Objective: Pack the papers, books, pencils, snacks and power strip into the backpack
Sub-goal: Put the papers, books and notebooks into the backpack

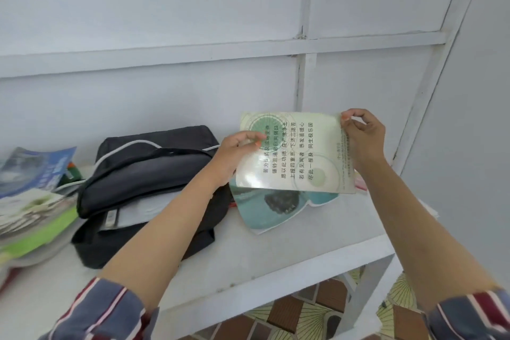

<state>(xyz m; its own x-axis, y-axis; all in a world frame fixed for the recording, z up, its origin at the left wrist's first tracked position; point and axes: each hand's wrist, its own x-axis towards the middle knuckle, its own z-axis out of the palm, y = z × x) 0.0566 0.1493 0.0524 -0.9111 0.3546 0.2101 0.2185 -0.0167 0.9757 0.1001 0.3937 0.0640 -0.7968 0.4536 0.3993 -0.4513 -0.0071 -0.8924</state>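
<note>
I hold a thin pale-green book (306, 157) with rows of printed characters up in the air, to the right of the backpack. My left hand (234, 152) grips its left edge, and my right hand (361, 138) pinches its top right corner. The dark backpack (143, 190) lies on the white table (248, 259), its top open with white papers showing inside. Under the held book lies another book with a teal cover (276, 210). A pile of books (36, 201) with blue and green covers sits left of the backpack.
A white panelled wall stands close behind the table. A green and orange item (72, 171) peeks out between the book pile and the backpack. Something pink (360, 183) shows at the far right behind the held book. Patterned floor tiles (303, 315) lie below the table's front edge.
</note>
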